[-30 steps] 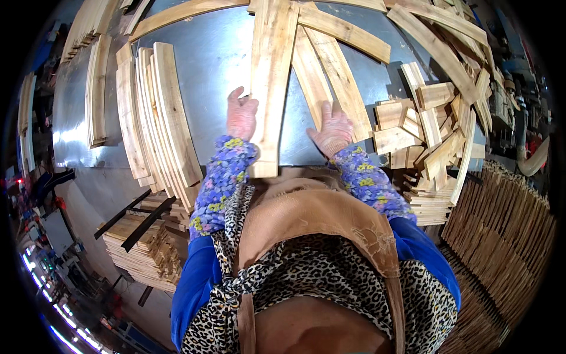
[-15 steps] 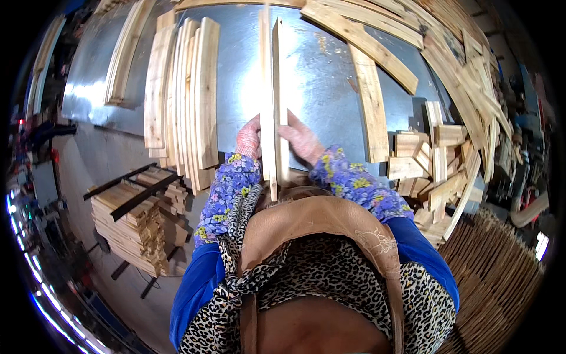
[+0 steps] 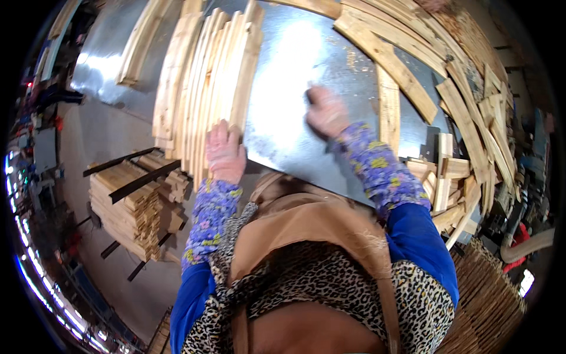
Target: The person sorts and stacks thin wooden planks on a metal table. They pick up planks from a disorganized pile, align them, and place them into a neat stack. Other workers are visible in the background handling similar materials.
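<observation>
My left hand [image 3: 226, 154] lies on the near ends of a row of long pale wooden boards [image 3: 217, 76], its fingers stretched out over their edges. The boards stand on edge, packed side by side, on the left part of a shiny metal table [image 3: 289, 130]. Over the bare metal right of the row is my right hand [image 3: 326, 113], its fingers curled in and no object showing in them. A wide board [image 3: 388, 100] lies to the right of that hand, partly under a slanting board [image 3: 386, 59].
Short offcuts [image 3: 451, 177] and loose strips [image 3: 471, 124] are heaped at the right. A separate pair of boards [image 3: 141, 44] lies at the far left of the table. On the floor at left, boards are stacked [image 3: 124, 197] with dark metal bars across them.
Both hands held an upright board between them at the middle. It now stands among the row at left; the left hand has shifted left onto the row, the right hand has moved away rightward.
</observation>
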### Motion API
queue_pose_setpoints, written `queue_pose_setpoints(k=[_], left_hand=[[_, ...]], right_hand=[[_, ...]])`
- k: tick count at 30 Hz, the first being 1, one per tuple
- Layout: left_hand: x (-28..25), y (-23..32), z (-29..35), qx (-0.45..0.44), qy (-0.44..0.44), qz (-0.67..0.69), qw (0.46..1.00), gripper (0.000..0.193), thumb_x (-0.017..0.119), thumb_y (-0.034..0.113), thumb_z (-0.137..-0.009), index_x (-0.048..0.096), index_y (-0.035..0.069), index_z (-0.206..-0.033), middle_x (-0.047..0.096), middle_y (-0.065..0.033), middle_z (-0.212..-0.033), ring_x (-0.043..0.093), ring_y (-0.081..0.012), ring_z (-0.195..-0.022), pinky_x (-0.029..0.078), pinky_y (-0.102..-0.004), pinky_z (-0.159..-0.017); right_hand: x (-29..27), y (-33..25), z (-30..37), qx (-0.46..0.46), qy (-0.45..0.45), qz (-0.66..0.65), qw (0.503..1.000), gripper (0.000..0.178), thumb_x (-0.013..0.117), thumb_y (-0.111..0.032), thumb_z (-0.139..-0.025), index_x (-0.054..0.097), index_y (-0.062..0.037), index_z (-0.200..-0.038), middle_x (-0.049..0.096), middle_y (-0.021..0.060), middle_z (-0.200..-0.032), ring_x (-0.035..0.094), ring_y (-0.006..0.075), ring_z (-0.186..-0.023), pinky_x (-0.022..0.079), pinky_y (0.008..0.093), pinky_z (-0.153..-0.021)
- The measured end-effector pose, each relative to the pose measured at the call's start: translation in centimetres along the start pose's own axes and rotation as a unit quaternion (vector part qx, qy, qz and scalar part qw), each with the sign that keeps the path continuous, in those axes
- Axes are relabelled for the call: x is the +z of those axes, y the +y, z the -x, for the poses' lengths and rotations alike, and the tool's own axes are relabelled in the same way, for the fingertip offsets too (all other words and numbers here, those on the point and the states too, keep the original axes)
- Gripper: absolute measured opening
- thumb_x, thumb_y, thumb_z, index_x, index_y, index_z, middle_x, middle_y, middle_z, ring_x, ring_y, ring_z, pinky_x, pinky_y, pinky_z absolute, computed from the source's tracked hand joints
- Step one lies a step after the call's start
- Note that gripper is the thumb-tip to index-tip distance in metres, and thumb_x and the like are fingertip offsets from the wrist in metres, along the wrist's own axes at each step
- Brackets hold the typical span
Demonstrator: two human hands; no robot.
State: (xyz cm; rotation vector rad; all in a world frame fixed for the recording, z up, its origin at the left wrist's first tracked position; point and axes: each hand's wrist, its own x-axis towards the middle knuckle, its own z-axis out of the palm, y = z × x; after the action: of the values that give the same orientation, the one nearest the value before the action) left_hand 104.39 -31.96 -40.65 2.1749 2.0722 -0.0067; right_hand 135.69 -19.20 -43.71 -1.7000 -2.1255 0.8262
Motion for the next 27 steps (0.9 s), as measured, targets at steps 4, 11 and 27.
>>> queue_pose_setpoints(k=[4,11,27], left_hand=[[-0.9,1.7,-1.2,-0.011,0.005,-0.005,1.0,0.062,0.078,0.03,-0.09,0.062,0.011,-0.148,0.051,-0.0217,-0.159,0.043,-0.045,-0.151,0.03,-0.0563,-0.13],[0.9,11.6,-5.5,-0.083,-0.079,0.344,0.932,0.066,0.072,0.034,-0.099,0.057,0.001,-0.155,0.051,-0.0275,-0.162,0.05,-0.0403,-0.152,0.037,-0.0483,-0.128],[2.7,22.2,-6.6,-0.045,-0.216,0.443,0.869,0.067,0.072,0.039,-0.098,0.059,-0.003,-0.149,0.072,-0.0282,-0.134,0.069,-0.0429,-0.125,0.051,-0.0469,-0.112]], right_hand=[[-16.1,19.1,-0.1,0.175,0.062,0.283,0.941,0.089,0.079,-0.02,-0.078,0.045,-0.0106,-0.16,0.061,0.0225,-0.145,0.054,0.0462,-0.141,0.048,0.0525,-0.117],[-19.9,17.7,2.9,0.315,-0.191,0.089,0.925,0.095,0.08,-0.038,-0.085,0.039,-0.0097,-0.166,0.065,0.0296,-0.143,0.068,0.0363,-0.129,0.059,0.0449,-0.104],[-5.2,19.0,13.5,0.293,0.084,-0.319,0.898,0.088,0.079,-0.046,-0.093,0.049,-0.0054,-0.165,0.067,0.0247,-0.147,0.063,0.0367,-0.135,0.048,0.0451,-0.117]])
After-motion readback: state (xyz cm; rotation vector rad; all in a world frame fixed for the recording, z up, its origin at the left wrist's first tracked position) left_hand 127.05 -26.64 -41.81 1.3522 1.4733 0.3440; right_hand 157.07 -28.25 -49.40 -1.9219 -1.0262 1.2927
